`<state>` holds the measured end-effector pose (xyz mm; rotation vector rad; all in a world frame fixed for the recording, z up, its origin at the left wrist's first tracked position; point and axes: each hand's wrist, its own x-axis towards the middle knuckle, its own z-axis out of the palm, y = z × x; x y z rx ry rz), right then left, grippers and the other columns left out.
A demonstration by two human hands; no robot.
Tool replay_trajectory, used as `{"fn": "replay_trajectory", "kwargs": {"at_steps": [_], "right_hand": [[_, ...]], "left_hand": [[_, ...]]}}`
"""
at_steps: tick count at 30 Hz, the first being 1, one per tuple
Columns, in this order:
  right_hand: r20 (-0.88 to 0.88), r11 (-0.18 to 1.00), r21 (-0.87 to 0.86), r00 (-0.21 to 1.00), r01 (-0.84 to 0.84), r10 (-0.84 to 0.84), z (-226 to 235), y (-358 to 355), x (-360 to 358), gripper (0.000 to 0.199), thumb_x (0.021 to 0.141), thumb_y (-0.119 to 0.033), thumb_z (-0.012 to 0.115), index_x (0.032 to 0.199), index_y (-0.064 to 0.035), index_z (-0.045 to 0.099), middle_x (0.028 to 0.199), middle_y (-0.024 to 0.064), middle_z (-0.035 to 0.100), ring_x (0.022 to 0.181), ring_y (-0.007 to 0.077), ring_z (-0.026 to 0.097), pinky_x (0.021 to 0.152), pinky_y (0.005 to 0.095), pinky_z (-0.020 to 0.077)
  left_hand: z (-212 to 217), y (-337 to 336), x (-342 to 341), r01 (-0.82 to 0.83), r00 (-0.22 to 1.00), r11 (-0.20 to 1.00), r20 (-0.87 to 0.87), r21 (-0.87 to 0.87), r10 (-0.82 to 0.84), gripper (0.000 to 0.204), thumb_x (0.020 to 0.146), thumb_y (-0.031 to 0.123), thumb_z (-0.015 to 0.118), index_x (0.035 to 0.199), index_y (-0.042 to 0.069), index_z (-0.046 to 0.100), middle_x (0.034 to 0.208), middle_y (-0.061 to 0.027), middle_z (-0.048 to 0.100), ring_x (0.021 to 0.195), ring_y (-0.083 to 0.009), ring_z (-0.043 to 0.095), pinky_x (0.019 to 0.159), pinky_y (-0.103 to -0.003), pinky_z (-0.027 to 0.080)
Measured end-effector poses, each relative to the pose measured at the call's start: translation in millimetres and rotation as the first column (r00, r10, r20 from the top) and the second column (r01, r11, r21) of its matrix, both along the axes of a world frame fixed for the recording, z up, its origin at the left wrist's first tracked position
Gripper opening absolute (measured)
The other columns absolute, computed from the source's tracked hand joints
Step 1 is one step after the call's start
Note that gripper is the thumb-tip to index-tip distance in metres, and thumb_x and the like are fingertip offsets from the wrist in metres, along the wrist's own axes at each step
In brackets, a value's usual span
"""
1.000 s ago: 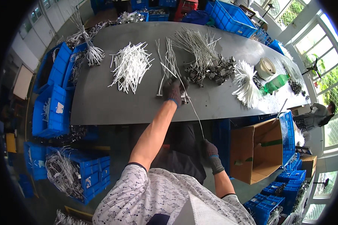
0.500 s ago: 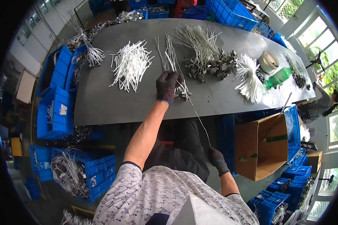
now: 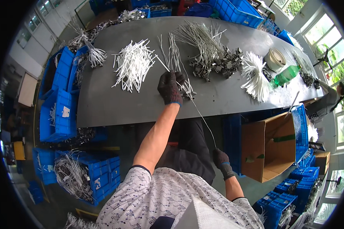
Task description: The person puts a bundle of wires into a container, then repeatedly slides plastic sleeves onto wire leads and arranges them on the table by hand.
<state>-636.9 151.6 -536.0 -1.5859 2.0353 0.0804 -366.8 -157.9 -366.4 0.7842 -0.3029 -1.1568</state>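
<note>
My left hand [image 3: 169, 88], in a dark knit glove, is closed over the near part of the table. A slim white tube [image 3: 163, 63] sticks out of its grip, slanting up to the left. From beside this hand a thin pale wire [image 3: 203, 121] hangs past the table edge to my right hand [image 3: 221, 158]. That hand, also gloved, is low beside my leg, its fingers closed on the wire's end. A few small metal pieces [image 3: 190, 94] lie just right of my left hand. Several loose wires [image 3: 173, 51] are spread on the table beyond it.
A heap of short white tubes [image 3: 130, 68] lies left on the grey table [image 3: 103, 108]. Wires with dark metal clips [image 3: 218, 65], a white bundle [image 3: 255, 80], a tub [image 3: 275, 60] and a green bottle [image 3: 286, 76] lie right. A cardboard box [image 3: 252, 152] and blue crates [image 3: 103, 177] flank me.
The white tube has tipped from nearly upright to a leftward slant in my left hand. My right hand has barely moved and still grips the wire. The whole view has shifted slightly.
</note>
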Motion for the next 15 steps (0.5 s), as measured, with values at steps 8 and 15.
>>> {"fn": "replay_trajectory", "kwargs": {"at_steps": [8,15], "right_hand": [[0.015,0.999,0.036,1.000,0.013,-0.014,7,-17,16,0.030,0.100,-0.030,0.047,0.107,-0.0082,0.067,0.100,0.0239,0.071,0.099,0.0459,0.067,0.081,0.0548,0.0530],[0.029,0.999,0.024,0.999,-0.025,0.024,12,-24,24,0.028,0.100,-0.030,0.048,0.105,-0.0090,0.065,0.100,0.0228,0.071,0.098,0.0458,0.066,0.079,0.0543,0.0528]], "left_hand": [[3,-16,-1,-0.171,0.981,0.985,-0.086,0.015,0.172,0.020,0.099,0.014,0.064,0.112,0.000,0.058,0.090,-0.0152,0.070,0.076,-0.0296,0.072,0.070,-0.042,0.064],[4,-13,-4,-0.205,0.978,0.979,-0.021,-0.001,0.205,0.016,0.099,0.014,0.062,0.108,0.000,0.059,0.088,-0.0146,0.069,0.074,-0.0276,0.071,0.068,-0.040,0.063]]}}
